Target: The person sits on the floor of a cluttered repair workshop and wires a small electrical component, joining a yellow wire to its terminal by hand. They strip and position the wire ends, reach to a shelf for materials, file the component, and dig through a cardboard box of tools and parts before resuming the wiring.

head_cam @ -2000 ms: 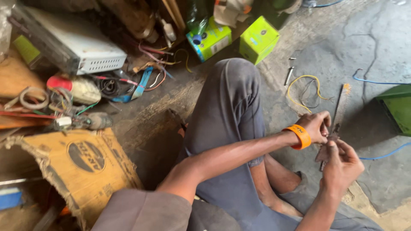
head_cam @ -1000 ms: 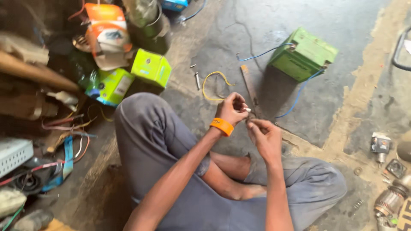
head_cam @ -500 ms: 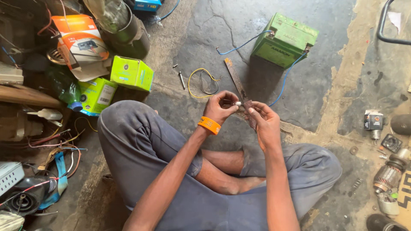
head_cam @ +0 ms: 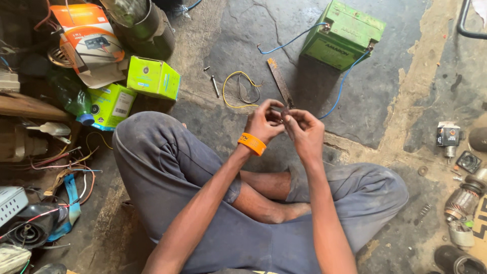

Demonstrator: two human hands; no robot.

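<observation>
From the head view I see my left hand (head_cam: 264,123), orange wristband (head_cam: 252,143) on its wrist, and my right hand (head_cam: 304,133) drawn together above my crossed legs, fingertips of both pinched on one small part (head_cam: 284,114) between them; it is too small and too hidden for me to say what it is. It sits in the air between the two hands, just above the rusty flat bar (head_cam: 280,82) lying on the concrete floor (head_cam: 243,30). Risk as I judge it: the pinch is shallow, so a slip would drop the part onto cracked, cluttered ground, where it could be lost. The loose yellow wire (head_cam: 237,89) and the blue leads (head_cam: 339,91) from the green battery (head_cam: 342,35) lie near; a bare end brushing the bar or my fingers could short or sting.
</observation>
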